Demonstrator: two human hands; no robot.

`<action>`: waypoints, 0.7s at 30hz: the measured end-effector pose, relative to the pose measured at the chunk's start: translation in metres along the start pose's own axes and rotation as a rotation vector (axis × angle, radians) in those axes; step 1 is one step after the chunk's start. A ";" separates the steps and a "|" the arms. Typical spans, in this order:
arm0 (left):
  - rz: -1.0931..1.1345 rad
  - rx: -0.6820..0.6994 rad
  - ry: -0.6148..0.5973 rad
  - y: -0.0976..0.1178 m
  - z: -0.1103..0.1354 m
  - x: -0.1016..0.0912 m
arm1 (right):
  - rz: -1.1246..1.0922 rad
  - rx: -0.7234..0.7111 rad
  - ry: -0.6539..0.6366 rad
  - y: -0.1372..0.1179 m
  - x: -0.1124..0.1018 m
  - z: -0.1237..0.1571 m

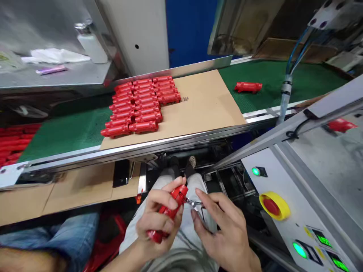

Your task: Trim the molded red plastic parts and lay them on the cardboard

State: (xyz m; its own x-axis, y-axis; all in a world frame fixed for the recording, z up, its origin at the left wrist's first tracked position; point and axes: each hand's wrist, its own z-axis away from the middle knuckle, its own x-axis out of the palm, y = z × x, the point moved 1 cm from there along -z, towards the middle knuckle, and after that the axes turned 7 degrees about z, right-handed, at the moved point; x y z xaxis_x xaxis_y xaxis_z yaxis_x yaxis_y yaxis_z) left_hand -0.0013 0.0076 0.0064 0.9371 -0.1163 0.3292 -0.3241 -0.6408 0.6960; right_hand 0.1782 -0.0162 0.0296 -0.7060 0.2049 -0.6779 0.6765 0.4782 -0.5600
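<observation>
Red plastic part (170,209): held over the lap, below the conveyor's near rail. The left hand (157,223) is closed around its body, thumb on top, with one end sticking out below the fist. The right hand (224,226) pinches a small metal tool (194,204) whose tip meets the upper end of the part. The two hands are close together and joined only through tool and part.

Progress, as judged from the layout:
- Finished pieces appear to be the rows of red parts (140,104), laid side by side in three columns on the cardboard sheet (204,105), which rests on the green conveyor belt (68,132).
- The rows fill only the left portion of the sheet. The right portion is bare cardboard, so much of the sheet remains to be filled.
- One single red part (248,87) lies apart on the belt, to the right of the sheet. Whether it has been worked cannot be told.

Hidden or unclear:
- The tool is mostly covered by the right fingers, so its type cannot be identified.
- The point of contact on the part is too small to read.
- More red pieces (14,145) at the left edge are blurred and cut off.
- A second person's leg in jeans (65,234) enters at lower left. Nothing else of that person is in view.
- The control panel (286,181), with its yellow-ringed stop button (273,206), is cropped at the right.
</observation>
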 end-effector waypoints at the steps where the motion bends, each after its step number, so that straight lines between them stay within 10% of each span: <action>1: -0.024 0.008 -0.012 0.000 0.001 -0.001 | -0.011 0.011 0.001 -0.001 0.001 0.000; 21: -0.086 0.071 -0.116 0.001 0.006 -0.011 | -0.218 0.092 -0.067 0.003 0.008 0.000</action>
State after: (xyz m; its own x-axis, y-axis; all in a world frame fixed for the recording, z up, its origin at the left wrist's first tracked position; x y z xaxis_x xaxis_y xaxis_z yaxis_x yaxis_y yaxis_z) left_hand -0.0115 0.0034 -0.0003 0.9711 -0.1431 0.1911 -0.2356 -0.7038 0.6701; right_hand 0.1749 -0.0135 0.0222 -0.8242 0.0465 -0.5643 0.5277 0.4243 -0.7358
